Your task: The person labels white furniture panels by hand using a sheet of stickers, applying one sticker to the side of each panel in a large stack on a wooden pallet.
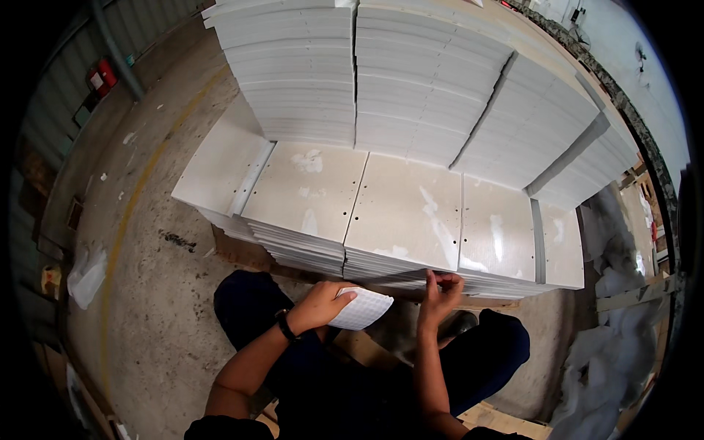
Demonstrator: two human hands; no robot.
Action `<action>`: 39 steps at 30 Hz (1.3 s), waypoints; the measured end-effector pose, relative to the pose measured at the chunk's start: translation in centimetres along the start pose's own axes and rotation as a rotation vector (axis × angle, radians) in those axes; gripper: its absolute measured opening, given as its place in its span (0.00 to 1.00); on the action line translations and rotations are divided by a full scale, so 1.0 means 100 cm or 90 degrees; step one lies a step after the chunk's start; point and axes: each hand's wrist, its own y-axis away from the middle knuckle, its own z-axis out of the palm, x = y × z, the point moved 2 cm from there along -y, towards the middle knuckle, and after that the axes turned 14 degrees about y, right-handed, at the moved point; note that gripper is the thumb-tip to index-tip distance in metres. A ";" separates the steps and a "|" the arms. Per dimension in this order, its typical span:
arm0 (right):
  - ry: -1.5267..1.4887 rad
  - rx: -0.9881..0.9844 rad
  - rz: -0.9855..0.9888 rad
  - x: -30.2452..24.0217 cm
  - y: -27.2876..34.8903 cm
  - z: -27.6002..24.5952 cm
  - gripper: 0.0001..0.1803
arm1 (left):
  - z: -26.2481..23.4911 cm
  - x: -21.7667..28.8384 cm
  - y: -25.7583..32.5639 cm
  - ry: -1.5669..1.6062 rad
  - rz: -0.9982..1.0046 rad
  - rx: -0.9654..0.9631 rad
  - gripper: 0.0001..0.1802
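My left hand (320, 304), with a dark band at its wrist, is closed on a white gridded sheet (362, 309), its thumb on top and the sheet's free end slightly curved. My right hand (441, 295) is at the front edge of a stack of pale boards (405, 207). Its fingers are curled together against the thumb; whether something small is between them, or whether they touch the boards, I cannot tell. The top boards are flat and cream-coloured, with small dark holes and whitish glossy patches.
Taller stacks of white boards (425, 81) rise behind the low ones. A board (220, 158) juts out at the left. Crumpled clear plastic wrap (612, 352) lies at the right by wooden pallets. On the left are a yellow floor line (139, 191), a plastic bag (87, 277) and red fire extinguishers (107, 72).
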 end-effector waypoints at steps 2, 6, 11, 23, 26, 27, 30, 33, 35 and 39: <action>-0.095 -0.046 0.014 0.001 0.007 0.007 0.13 | -0.001 -0.001 0.002 -0.035 -0.002 -0.011 0.16; -0.080 -0.030 -0.004 -0.012 0.011 0.011 0.12 | 0.001 -0.002 0.003 -0.036 0.033 -0.009 0.16; 0.048 0.046 -0.136 -0.018 0.004 0.010 0.12 | 0.003 0.007 0.002 -0.035 0.034 -0.017 0.15; 0.016 -0.030 -0.052 -0.011 0.009 0.004 0.09 | 0.005 0.000 0.005 -0.068 0.020 -0.015 0.14; 0.022 -0.020 -0.136 -0.015 0.008 0.012 0.09 | 0.006 0.008 0.005 -0.083 0.022 -0.023 0.14; 0.057 -0.002 -0.161 -0.016 0.007 0.013 0.09 | 0.007 0.010 0.005 -0.091 0.032 -0.023 0.14; 0.072 0.018 -0.180 -0.017 0.008 0.013 0.10 | 0.010 0.006 0.001 -0.061 0.059 -0.019 0.15; 0.096 0.039 -0.206 -0.018 0.008 0.014 0.11 | 0.011 0.002 -0.001 -0.075 0.028 -0.034 0.15; 0.109 0.053 -0.219 -0.016 0.008 0.016 0.11 | 0.012 0.002 -0.002 -0.074 0.034 -0.032 0.15; 0.144 0.090 -0.231 -0.009 0.008 0.017 0.13 | 0.013 0.002 -0.003 -0.059 0.067 -0.029 0.14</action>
